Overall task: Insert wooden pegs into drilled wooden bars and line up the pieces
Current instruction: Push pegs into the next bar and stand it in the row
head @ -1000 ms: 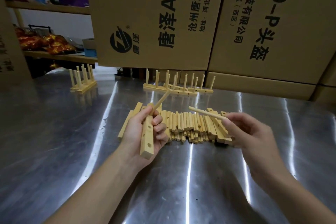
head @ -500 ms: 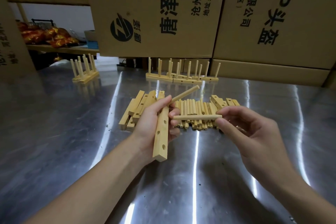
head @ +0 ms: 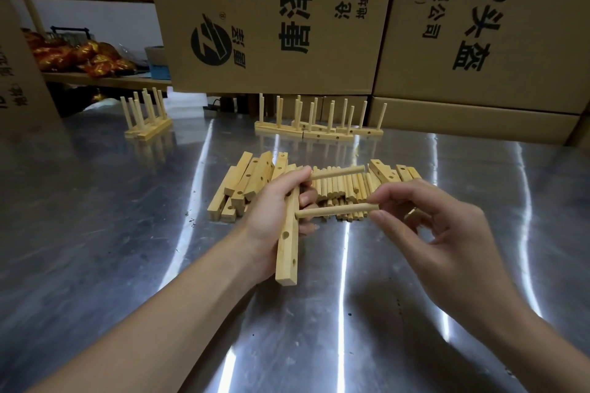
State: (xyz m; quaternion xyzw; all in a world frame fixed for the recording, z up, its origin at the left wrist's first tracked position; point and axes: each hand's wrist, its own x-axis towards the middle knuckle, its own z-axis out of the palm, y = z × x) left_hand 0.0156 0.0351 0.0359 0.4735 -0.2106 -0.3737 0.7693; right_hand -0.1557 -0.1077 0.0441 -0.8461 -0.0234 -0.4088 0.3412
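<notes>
Over the table's (head: 95, 233) middle, left hand (head: 271, 210) grips a drilled bar (head: 287, 255), right hand (head: 427, 226) pinches a peg (head: 335, 210); pushed in tilted, it could jam.

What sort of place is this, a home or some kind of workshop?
Likely a small workshop or stockroom for hand assembly: large printed cartons stacked behind a shiny metal worktable, a heap of loose pegs, and finished pegged bars lined up at the back.

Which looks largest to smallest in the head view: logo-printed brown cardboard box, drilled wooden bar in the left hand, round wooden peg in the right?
1. Brown cardboard box, though farthest.
2. Drilled wooden bar, thicker, slightly longer.
3. Round wooden peg.
</notes>
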